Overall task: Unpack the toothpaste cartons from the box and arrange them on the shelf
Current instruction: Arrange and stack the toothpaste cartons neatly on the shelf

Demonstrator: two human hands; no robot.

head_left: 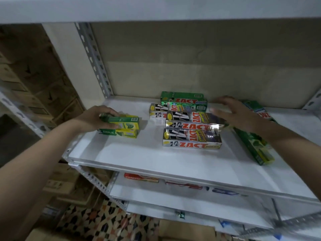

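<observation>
On the white shelf (139, 157) my left hand (97, 117) grips a green-and-yellow Darlie carton (125, 121), which sits on top of another Darlie carton (121, 133). In the middle lie several silver Zact cartons (192, 139) in rows, and a green Zact carton (184, 100) rests on the back ones. My right hand (238, 113) hovers with its fingers spread, blurred, above the right end of the silver cartons. A long green carton (255, 146) lies under my right forearm, and another green one (260, 110) sits behind the hand.
The shelf above (156, 7) overhangs closely. A perforated metal post (93, 60) stands at the back left. Lower shelves hold red and blue toothpaste cartons (141, 178). Stacked cardboard boxes (26, 75) fill the left side, over a patterned floor (104, 221).
</observation>
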